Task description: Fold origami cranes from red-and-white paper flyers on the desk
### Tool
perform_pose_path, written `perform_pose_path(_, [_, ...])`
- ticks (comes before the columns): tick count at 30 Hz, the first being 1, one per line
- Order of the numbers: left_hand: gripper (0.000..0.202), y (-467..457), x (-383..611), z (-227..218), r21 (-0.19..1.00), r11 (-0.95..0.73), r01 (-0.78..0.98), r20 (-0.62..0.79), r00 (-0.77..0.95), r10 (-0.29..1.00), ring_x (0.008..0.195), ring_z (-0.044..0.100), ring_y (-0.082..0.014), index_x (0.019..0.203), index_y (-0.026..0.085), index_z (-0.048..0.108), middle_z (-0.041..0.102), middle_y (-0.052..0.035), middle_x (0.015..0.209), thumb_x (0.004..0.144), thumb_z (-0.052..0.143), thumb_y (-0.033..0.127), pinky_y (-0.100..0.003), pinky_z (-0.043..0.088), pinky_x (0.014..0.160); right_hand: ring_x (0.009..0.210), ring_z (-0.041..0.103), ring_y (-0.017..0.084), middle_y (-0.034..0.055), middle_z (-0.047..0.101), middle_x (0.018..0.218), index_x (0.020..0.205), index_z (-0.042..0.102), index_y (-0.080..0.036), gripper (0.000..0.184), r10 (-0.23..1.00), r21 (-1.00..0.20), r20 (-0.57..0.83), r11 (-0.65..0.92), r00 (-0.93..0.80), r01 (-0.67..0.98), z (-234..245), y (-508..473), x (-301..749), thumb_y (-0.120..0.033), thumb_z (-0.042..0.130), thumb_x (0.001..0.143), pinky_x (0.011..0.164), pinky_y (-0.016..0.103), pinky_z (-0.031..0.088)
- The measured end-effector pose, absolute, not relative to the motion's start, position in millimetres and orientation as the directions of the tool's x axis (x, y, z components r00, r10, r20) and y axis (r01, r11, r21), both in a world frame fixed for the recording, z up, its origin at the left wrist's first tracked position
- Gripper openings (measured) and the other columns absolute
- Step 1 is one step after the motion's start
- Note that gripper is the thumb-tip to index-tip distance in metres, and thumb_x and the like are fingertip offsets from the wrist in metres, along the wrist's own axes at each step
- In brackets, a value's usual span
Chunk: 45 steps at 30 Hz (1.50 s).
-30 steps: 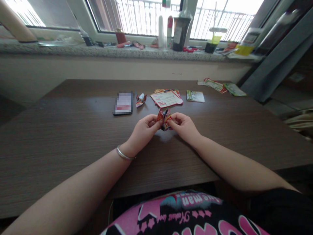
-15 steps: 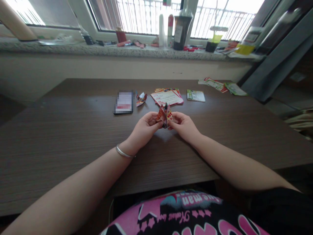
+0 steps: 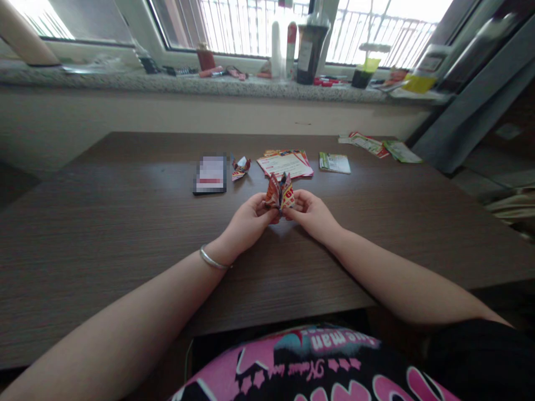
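Observation:
Between my two hands, just above the brown table (image 3: pixel 125 234), is a piece of folded paper (image 3: pixel 280 192) printed in red and yellow, with pointed flaps standing up. My left hand (image 3: pixel 251 217) pinches its left side, thumb at the near face. On the right side my right hand (image 3: pixel 313 214) grips it the same way. Some fingers are hidden behind the paper. Beyond it lies a stack of printed paper sheets (image 3: pixel 286 164). Another folded paper piece (image 3: pixel 241 168) in similar colours sits to the left of that stack.
A dark-edged flat device (image 3: pixel 209 174) with a blurred face lies left of the papers. To the right are a small green-and-white stack (image 3: pixel 335 163) and loose leaflets (image 3: pixel 368 145). Bottles, a dark cup (image 3: pixel 311 53) and small items line the granite windowsill (image 3: pixel 251 88) behind the table.
The folded paper's flaps have tipped more upright and spread to show more of the printed sides. Both hands have shifted only slightly and keep hold of it.

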<state>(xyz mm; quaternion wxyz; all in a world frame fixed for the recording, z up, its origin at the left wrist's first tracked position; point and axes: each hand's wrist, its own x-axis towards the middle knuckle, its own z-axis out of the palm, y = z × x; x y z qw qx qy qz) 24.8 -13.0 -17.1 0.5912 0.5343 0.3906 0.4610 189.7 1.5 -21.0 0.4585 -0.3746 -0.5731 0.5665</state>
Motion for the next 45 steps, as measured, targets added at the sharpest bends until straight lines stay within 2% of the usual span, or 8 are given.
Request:
perform_pose_path(8, [0.025,-15.3,26.5,-11.5,0.996,-0.010,-0.084,0.032,0.276,0.961,0.075,0.063,-0.0107,0.094,0.016,0.056,0.066,-0.0011,0.087,0.072,0.067,0.011,-0.024,0.052,0.071,0.061,0.057,0.010,-0.0042,0.063,0.072,0.082,0.054,-0.022,0.034,0.945,-0.996,0.090,0.084,-0.316,-0.032,-23.0,2.6,191.0,-0.042,0.076,0.067,0.060,0.026,0.045])
perform_pose_path(13, [0.024,-15.5,28.4,-12.5,0.996,0.015,-0.091,0.009,0.266,0.964,0.076,0.064,-0.0107,0.093,0.016,0.054,0.067,-0.0025,0.091,0.073,0.067,0.014,-0.024,0.052,0.071,0.070,0.060,0.013,-0.0016,0.066,0.081,0.086,0.056,-0.022,0.030,0.941,-0.986,0.148,0.165,-0.305,0.029,-23.8,1.9,191.2,-0.038,0.075,0.069,0.070,0.029,0.048])
perform_pose_path(22, [0.032,-12.4,26.3,-18.1,0.997,-0.069,-0.034,0.076,0.270,0.960,0.074,0.063,-0.0121,0.101,0.015,0.054,0.067,-0.0040,0.092,0.071,0.066,0.014,-0.025,0.052,0.070,0.070,0.062,0.011,-0.0023,0.066,0.081,0.087,0.054,-0.021,0.026,0.937,-0.996,0.091,0.080,-0.336,-0.049,-25.2,3.1,188.2,-0.030,0.072,0.070,0.070,0.027,0.049])
perform_pose_path(29, [0.031,-9.9,24.0,-19.9,0.973,-0.178,0.148,0.149,0.187,0.971,0.076,0.061,-0.0136,0.099,0.015,0.060,0.068,-0.0051,0.095,0.069,0.066,0.014,-0.025,0.050,0.069,0.067,0.055,0.013,0.0000,0.064,0.078,0.087,0.059,-0.019,0.015,0.933,-0.890,0.249,0.327,-0.261,0.318,-23.9,0.3,191.7,-0.029,0.065,0.078,0.066,0.028,0.045])
perform_pose_path(33, [0.029,-10.3,23.1,-18.1,0.996,-0.089,0.026,0.084,0.163,0.983,0.072,0.061,-0.0124,0.097,0.015,0.062,0.069,-0.0038,0.089,0.070,0.070,0.022,-0.025,0.050,0.067,0.072,0.058,0.014,0.0028,0.068,0.090,0.095,0.060,-0.020,0.026,0.941,-0.961,0.220,0.255,-0.257,0.110,-25.3,2.8,190.3,-0.034,0.067,0.075,0.067,0.028,0.047])
perform_pose_path(36, [0.028,-11.4,21.1,-17.5,0.998,-0.049,0.027,0.044,0.169,0.985,0.070,0.061,-0.0116,0.094,0.015,0.065,0.069,-0.0026,0.083,0.071,0.072,0.030,-0.024,0.049,0.065,0.070,0.059,0.013,0.0019,0.069,0.088,0.094,0.059,-0.020,0.030,0.951,-0.987,0.157,0.155,-0.268,-0.027,-25.7,4.8,189.6,-0.037,0.070,0.071,0.065,0.027,0.047])
perform_pose_path(41, [0.021,-11.4,19.8,-16.8,0.988,-0.062,0.140,0.040,0.151,0.988,0.067,0.060,-0.0129,0.084,0.014,0.065,0.067,-0.0018,0.073,0.072,0.068,0.032,-0.024,0.047,0.061,0.067,0.059,0.013,0.0014,0.068,0.078,0.083,0.061,-0.019,0.024,0.948,-0.986,0.156,0.167,-0.278,0.014,-25.9,4.5,190.9,-0.040,0.069,0.073,0.066,0.028,0.047])
perform_pose_path(45, [0.015,-11.0,20.3,-14.0,0.964,-0.160,0.213,0.122,0.178,0.976,0.063,0.058,-0.0128,0.081,0.015,0.063,0.066,-0.0006,0.069,0.073,0.063,0.028,-0.025,0.047,0.061,0.070,0.058,0.014,0.0030,0.069,0.079,0.082,0.063,-0.018,0.019,0.946,-0.955,0.204,0.248,-0.250,0.160,-26.9,3.1,191.4,-0.036,0.065,0.076,0.071,0.031,0.047])
